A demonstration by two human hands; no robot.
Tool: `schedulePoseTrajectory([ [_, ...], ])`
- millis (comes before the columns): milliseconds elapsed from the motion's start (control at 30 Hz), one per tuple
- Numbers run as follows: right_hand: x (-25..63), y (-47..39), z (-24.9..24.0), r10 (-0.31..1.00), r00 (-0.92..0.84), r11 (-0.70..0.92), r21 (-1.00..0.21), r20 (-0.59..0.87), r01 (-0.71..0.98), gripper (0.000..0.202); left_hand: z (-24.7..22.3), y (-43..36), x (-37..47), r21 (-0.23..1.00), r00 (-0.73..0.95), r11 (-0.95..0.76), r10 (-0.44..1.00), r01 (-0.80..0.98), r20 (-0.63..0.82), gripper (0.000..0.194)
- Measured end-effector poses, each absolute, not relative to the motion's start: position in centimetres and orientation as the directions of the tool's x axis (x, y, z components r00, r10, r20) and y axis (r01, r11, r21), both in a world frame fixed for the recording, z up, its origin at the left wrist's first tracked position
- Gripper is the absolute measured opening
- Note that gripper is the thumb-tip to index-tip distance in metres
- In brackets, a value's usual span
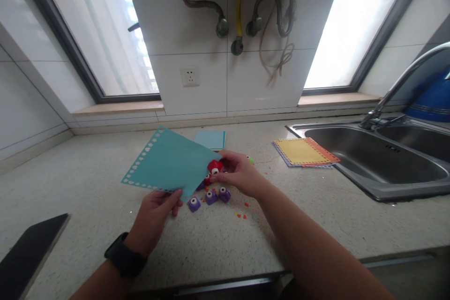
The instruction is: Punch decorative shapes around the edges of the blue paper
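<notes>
My left hand [154, 213] pinches the lower edge of a teal sheet [172, 161], which is tilted above the counter. Cut-out shapes run along the sheet's left and lower edges. My right hand [241, 173] is closed on a red craft punch [215, 167] at the sheet's right corner; its fingertips partly hide the punch. Below the sheet, purple punches [211, 197] with white tops stand on the counter. More punches sit partly hidden behind the sheet and my right hand. Small paper bits [244, 216] in red, orange and teal are scattered nearby.
Light blue paper [211, 139] lies behind the teal sheet. A stack of yellow and orange punched sheets [302, 151] lies by the steel sink [379, 159] on the right. A dark flat board [33, 253] is at the lower left. Pipes and a socket are on the wall.
</notes>
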State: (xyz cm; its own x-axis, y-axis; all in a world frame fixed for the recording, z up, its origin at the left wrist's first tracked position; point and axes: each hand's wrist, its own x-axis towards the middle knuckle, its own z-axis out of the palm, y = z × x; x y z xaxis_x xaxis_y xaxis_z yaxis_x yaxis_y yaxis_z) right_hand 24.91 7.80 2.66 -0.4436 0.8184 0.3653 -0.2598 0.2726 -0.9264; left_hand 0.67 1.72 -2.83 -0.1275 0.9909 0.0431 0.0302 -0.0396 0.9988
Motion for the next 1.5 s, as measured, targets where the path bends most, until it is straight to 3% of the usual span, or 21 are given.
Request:
schedulePoseTrajectory([
  [333,24.3,7.5,2.2,0.814,-0.566,0.016,-0.979,0.13,-0.201,0.03,-2.1,1.5,1.1,0.996,-0.09,-0.044,0.995,0.081,0.052,0.032],
  [533,23.6,7.2,1.7,0.811,-0.578,-0.036,-0.978,0.091,-0.205,0.023,-2.0,1.5,1.3,0.997,-0.067,-0.059,0.996,0.058,0.062,0.028],
  [767,22.5,6.5,1.1,0.815,-0.579,-0.111,-0.986,-0.018,-0.126,0.031,-2.3,1.6,1.1,0.996,-0.027,-0.081,0.996,0.027,0.082,0.028],
  [1100,21.2,5.9,0.2,0.804,-0.589,-0.132,-0.99,-0.082,-0.044,0.032,-2.7,1.8,0.8,0.993,0.054,-0.118,0.992,-0.012,0.118,0.028],
  [1500,20.3,5.3,0.6,0.795,-0.595,-0.238,-0.962,-0.116,-0.131,0.033,-2.2,1.6,0.9,0.995,0.056,-0.101,0.993,-0.018,0.102,0.03],
])
